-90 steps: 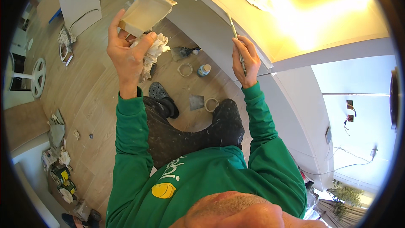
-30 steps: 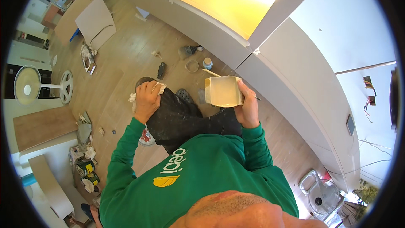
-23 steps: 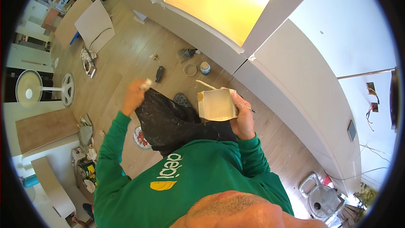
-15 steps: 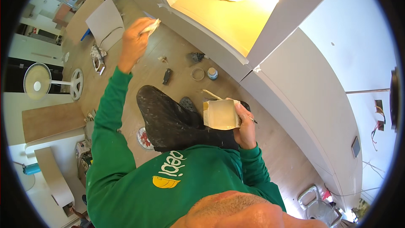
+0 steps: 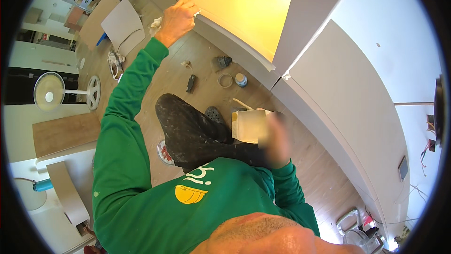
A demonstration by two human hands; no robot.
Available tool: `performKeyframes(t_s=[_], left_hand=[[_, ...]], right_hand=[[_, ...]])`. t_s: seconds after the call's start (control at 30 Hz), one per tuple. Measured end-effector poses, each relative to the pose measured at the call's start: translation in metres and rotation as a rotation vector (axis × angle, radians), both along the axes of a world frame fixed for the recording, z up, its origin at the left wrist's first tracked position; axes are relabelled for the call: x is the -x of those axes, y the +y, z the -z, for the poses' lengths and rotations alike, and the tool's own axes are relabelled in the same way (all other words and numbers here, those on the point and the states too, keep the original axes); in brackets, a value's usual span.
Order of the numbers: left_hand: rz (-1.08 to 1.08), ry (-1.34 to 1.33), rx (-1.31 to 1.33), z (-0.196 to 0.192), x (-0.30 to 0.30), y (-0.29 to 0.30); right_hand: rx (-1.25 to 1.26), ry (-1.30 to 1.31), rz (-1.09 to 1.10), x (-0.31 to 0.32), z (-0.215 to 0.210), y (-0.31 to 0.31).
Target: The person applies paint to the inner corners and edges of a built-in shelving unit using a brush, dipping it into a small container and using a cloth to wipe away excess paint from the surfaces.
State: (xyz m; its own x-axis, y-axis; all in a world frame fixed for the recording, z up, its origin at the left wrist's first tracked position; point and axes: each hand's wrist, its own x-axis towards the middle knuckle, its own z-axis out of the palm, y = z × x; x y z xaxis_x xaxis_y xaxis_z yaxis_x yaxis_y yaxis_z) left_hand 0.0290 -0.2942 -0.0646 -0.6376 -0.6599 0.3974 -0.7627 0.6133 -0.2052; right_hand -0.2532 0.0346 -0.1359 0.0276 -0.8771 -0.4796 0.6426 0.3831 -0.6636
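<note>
My left hand is raised at the front edge of the lit cabinet niche, its fingers closed on a crumpled pale wad that shows beside the wrist. A small white bit also pokes out by the fingertips; whether it is part of the wad I cannot tell. Over my knee, my right hand, partly blurred, grips a small open square container with pale inner walls. A thin wooden stick shows just beyond the container's far rim.
On the floor lie a tape ring, a small jar, a black tool and a dark bundle. A white fan and leaning boards are at left. The long cabinet panel curves along the right.
My left hand has moved right and farther away, to the niche's edge, and turned over. The right hand keeps the container at nearly the same place. The view has shifted slightly.
</note>
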Motion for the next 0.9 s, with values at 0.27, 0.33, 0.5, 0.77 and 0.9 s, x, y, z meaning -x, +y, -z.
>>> performKeyframes(t_s=[0.27, 0.33, 0.5, 0.77, 0.9], left_hand=[[0.062, 0.041, -0.05, 0.0, 0.027, 0.027], [0.089, 0.034, -0.043, -0.001, 0.034, 0.035], [0.129, -0.049, -0.098, -0.006, 0.059, 0.059], [0.149, 0.347, -0.214, -0.058, 0.027, 0.05], [0.023, 0.21, -0.149, -0.041, -0.004, 0.018]], right_hand=[[0.005, -0.053, -0.017, -0.001, 0.005, -0.001], [0.007, -0.062, -0.031, -0.003, 0.005, -0.001], [0.007, -0.071, -0.041, -0.004, 0.006, -0.001], [0.024, -0.009, -0.012, -0.002, 0.005, 0.001], [0.024, -0.018, -0.043, -0.005, 0.001, 0.0]])
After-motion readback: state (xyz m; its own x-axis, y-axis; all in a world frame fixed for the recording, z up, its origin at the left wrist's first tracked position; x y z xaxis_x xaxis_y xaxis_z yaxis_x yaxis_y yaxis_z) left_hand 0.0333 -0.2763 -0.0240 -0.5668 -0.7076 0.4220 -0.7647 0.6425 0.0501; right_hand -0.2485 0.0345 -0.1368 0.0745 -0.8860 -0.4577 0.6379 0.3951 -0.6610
